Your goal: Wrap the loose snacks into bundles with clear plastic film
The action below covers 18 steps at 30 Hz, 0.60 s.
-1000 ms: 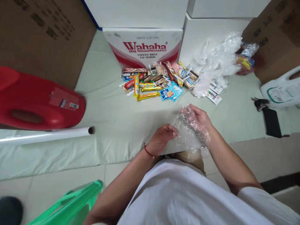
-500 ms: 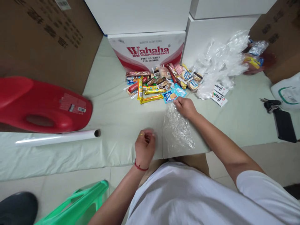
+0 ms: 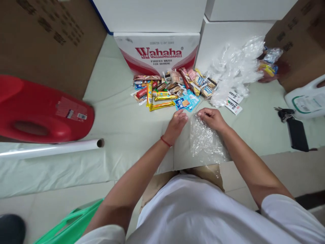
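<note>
My right hand pinches the top edge of a clear plastic bag, which hangs down crinkled over the table's front part; nothing solid shows inside it. Just left of it, my left hand, with a red cord at the wrist, has its fingers loosely stretched and holds nothing that I can see. Its fingertips lie right below a blue snack packet with a biscuit picture. Yellow-wrapped snack bars and several other small wrapped snacks form a pile behind both hands.
A Wahaha carton stands behind the snacks. Crumpled clear bags and white packets lie to the right, with a black phone and keys farther over. On the left are a red jug and a white roll.
My left hand has moved up and right toward the blue packet, its fingers opening out. The right hand has shifted slightly right with the bag, away from the blue packet.
</note>
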Tool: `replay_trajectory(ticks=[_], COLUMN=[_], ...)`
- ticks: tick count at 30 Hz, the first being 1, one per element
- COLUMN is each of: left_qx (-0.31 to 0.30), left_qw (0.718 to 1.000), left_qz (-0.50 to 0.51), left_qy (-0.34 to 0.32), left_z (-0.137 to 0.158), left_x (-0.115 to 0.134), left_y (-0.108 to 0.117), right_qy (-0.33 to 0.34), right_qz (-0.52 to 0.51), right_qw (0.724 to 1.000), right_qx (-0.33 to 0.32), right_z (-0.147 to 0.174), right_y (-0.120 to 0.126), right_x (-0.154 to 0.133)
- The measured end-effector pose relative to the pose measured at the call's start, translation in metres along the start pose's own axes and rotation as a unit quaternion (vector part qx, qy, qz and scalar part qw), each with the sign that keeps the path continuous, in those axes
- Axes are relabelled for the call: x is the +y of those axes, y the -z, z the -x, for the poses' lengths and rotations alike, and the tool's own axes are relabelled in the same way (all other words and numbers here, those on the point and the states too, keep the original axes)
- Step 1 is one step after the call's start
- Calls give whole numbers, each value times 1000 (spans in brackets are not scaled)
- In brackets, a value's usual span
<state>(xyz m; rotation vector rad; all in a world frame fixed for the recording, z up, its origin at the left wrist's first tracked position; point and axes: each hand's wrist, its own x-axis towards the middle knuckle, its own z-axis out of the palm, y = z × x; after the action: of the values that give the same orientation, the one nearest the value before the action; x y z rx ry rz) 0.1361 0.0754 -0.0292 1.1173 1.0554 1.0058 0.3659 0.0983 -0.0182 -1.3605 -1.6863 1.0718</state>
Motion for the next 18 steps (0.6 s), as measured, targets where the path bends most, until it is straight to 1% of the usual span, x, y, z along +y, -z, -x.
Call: replay_trajectory(ticks=[2,4,6,9,12,14,15,16,18], left_qx=[-62,-102,-112,-85,-30,47,96,146,228], left_qw=[993,984,985,988,986,976,962,943,896], left_qz=[85,107,64,-31,-92,-168,-223,-283,-380], left_qy=[50,95,118,125,133,134,122,98,14], left_z=[-13,-19,-19,-14,-12,-12,-12,-11,-6], left_x=[6,12,17,21,22,22,23,25,31], left_y=[-12,-17,-12,7,36,54,62,67,70], right_qy=[12,20,16,2,2,0,-4,-9,-17], right_qz=[0,6,12,22,80,168,220,269,347], right_qw=[1000,1000,999,999,996,985,975,963,938], right_qx=[7,19,35,40,28,27,28,27,18], right_z=[4,4,3,1,-6,-14,-18,-22,-29], right_y=[-1,-2,-1,-3,-15,-29,-37,-45,-60], right_x=[-3,-4,-3,2,4,0,-3,-7,-17])
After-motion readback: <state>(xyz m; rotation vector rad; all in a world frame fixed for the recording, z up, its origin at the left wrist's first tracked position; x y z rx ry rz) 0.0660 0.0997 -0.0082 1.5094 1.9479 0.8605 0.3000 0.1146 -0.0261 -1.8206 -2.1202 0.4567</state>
